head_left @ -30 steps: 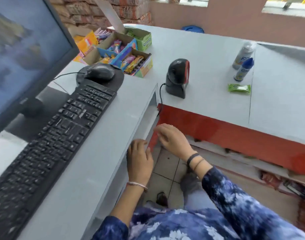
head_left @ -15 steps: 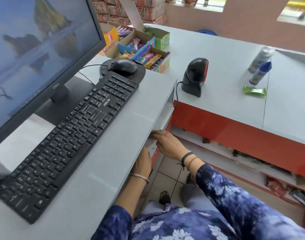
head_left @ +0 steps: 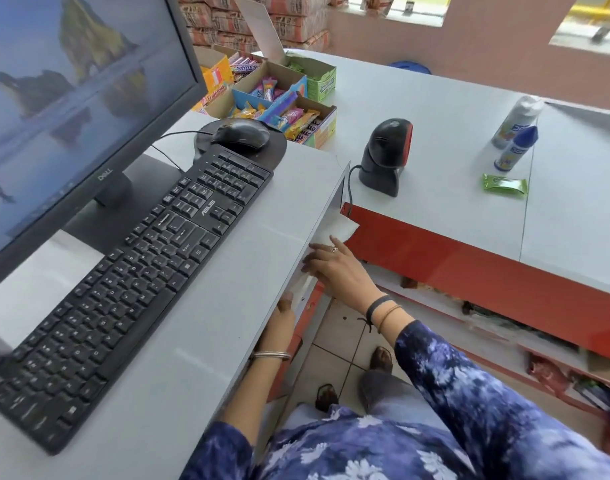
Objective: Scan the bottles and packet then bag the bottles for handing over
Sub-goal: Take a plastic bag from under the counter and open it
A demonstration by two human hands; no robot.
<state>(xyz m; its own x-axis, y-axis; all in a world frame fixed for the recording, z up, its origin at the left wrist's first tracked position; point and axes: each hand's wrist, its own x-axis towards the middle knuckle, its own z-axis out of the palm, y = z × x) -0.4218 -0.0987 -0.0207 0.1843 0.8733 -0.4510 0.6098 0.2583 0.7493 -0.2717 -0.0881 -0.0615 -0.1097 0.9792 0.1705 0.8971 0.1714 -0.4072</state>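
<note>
Far right on the grey counter stand a tall white bottle and a smaller blue-capped bottle. A green packet lies flat just in front of them. A black-and-red barcode scanner stands left of them. Both hands are far from these items, at the shelf under the desk edge. My right hand holds a white bag that sticks out from under the desk. My left hand reaches under the desk, its fingers hidden.
A monitor, keyboard and mouse fill the near desk. Open boxes of sweets stand behind the mouse. Red-fronted shelves with goods run below the counter. My feet are on the tiled floor.
My view has swung left and up. Both hands have slid further under the desk edge, and a white bag corner now shows by my right hand.
</note>
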